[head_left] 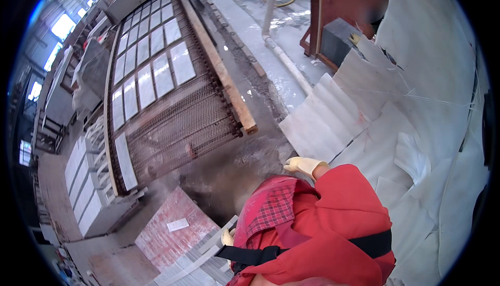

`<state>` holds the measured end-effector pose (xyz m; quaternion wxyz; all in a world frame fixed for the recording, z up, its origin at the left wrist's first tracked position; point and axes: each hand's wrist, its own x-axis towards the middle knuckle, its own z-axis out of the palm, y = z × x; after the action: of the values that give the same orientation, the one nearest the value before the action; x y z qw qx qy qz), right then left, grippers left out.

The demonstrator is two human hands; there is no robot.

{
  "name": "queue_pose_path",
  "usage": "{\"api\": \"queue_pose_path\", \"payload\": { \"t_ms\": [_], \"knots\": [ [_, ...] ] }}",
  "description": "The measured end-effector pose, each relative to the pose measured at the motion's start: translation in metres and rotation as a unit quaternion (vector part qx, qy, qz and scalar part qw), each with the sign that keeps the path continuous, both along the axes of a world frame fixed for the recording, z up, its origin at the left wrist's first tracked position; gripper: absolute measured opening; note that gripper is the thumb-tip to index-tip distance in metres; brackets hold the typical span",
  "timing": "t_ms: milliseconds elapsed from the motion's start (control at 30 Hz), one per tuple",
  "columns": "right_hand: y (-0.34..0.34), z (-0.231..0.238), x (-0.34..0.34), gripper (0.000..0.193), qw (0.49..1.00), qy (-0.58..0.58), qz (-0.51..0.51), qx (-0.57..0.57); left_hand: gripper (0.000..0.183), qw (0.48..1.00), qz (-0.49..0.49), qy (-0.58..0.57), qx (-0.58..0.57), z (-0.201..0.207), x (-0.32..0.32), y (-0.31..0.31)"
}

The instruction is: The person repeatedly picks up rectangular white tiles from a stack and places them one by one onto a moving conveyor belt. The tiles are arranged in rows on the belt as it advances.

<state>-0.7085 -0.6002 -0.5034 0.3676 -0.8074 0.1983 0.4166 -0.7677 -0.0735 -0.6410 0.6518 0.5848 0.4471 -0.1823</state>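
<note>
My right hand point(304, 166), in a cream rubber glove, is held out at the end of a red sleeve. Its fingers are loosely bent and nothing shows in them. The nearest thing is a pale stone slab point(325, 117) lying just beyond it. Beside the plaid apron point(271, 205), my left hand point(227, 236) shows only a little of its cream glove, next to a stack of thin grey-white tiles point(195, 270). The apron hides most of it, so its grip cannot be made out. A small white tile point(177, 224) rests on a red-stained board point(177, 234).
Rows of white rectangular tiles point(151, 72) lie on a mesh conveyor point(177, 130) with a wooden side rail point(219, 62). Large pale slabs point(416, 145) cover the right side. Another person's gloved hand point(355, 39) touches a grey block point(338, 39). Stacked tiles point(83, 182) stand left.
</note>
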Motion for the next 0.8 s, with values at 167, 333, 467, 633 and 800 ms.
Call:
{"api": "queue_pose_path", "payload": {
  "t_ms": [167, 333, 467, 633, 800],
  "knots": [
    [-0.046, -0.035, -0.015, 0.049, 0.998, -0.039, -0.045, -0.024, 0.053, 0.997, -0.053, -0.051, 0.019, 0.010, 0.069, -0.040],
    [-0.083, -0.051, -0.013, 0.043, 0.993, -0.010, -0.113, -0.019, 0.055, 0.995, -0.064, -0.061, 0.053, 0.016, 0.113, -0.083],
    [-0.106, -0.072, -0.004, 0.049, 0.993, -0.058, -0.090, -0.048, 0.055, 0.994, -0.083, -0.042, 0.054, 0.019, 0.126, -0.094],
    [-0.102, -0.101, 0.009, 0.048, 0.989, -0.054, -0.135, -0.021, 0.054, 0.993, -0.111, 0.005, 0.029, 0.006, 0.126, -0.089],
    [-0.092, -0.131, -0.004, 0.046, 0.980, -0.064, -0.190, 0.001, 0.053, 0.991, -0.131, 0.032, 0.012, -0.004, 0.123, -0.089]
  ]
}}
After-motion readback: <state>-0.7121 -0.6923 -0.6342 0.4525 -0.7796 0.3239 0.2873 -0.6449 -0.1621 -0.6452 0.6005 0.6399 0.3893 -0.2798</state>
